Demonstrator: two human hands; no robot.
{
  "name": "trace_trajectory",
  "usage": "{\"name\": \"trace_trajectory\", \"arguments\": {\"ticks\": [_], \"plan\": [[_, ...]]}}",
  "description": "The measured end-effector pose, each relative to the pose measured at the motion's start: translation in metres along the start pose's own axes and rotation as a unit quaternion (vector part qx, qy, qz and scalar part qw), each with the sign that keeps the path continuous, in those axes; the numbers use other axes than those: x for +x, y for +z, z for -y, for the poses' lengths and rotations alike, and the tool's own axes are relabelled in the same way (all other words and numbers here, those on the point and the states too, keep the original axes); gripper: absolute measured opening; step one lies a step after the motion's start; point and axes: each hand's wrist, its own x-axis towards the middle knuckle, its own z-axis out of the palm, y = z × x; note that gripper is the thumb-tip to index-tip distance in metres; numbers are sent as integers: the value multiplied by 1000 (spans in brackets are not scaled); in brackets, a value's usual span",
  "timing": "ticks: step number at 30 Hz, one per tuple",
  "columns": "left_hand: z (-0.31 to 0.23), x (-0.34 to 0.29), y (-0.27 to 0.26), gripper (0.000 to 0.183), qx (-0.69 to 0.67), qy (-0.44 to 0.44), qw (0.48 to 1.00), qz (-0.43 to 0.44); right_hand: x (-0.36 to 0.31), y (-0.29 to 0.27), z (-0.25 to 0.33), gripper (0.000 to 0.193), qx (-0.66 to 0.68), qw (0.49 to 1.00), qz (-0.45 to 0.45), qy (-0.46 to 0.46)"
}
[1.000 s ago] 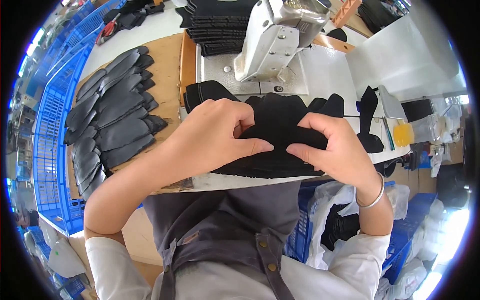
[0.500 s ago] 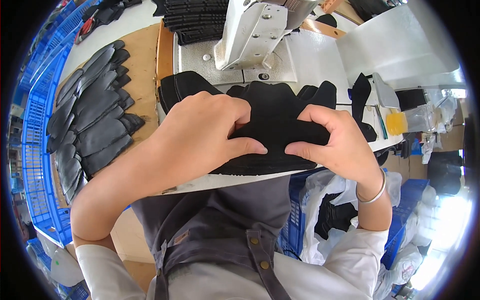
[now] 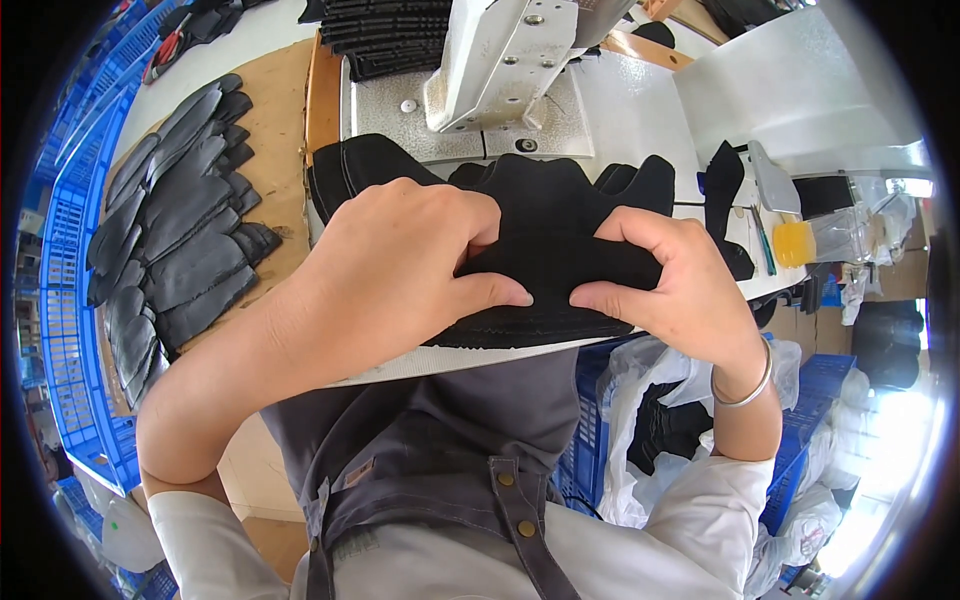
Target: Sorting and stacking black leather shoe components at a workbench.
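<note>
My left hand [image 3: 420, 250] and my right hand [image 3: 670, 275] grip a black stitched fabric piece [image 3: 560, 262] from its two sides. Its near part is folded over between my thumbs, which press on it from below, while my curled fingers lie on its upper side. More black curved fabric [image 3: 375, 165], with a seam line along its edge, spreads out beyond my left hand. The fabric rests at the front edge of the white table, just before the sewing machine [image 3: 500, 70]. My fingertips are partly hidden in the folds.
Overlapping black pieces [image 3: 200, 200] cover a brown board at left, beside a blue crate [image 3: 62, 290]. Stacked black parts [image 3: 385, 35] stand behind. At right are a thin tool [image 3: 765, 240] and a yellow-based clear container [image 3: 795, 243]. A plastic-lined blue crate [image 3: 580, 430] stands below.
The view has shifted very slightly. Both hands keep the same hold on the black fabric piece, with almost no visible movement.
</note>
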Motion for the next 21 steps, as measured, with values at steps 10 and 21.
{"name": "trace_trajectory", "arguments": {"ticks": [10, 21], "plan": [[-4, -2, -9, 40, 82, -23, 996, 11, 8, 2, 12, 44, -77, 997, 5, 6], [7, -2, -17, 30, -6, -18, 998, 56, 10, 0, 19, 41, -63, 998, 26, 17]]}}
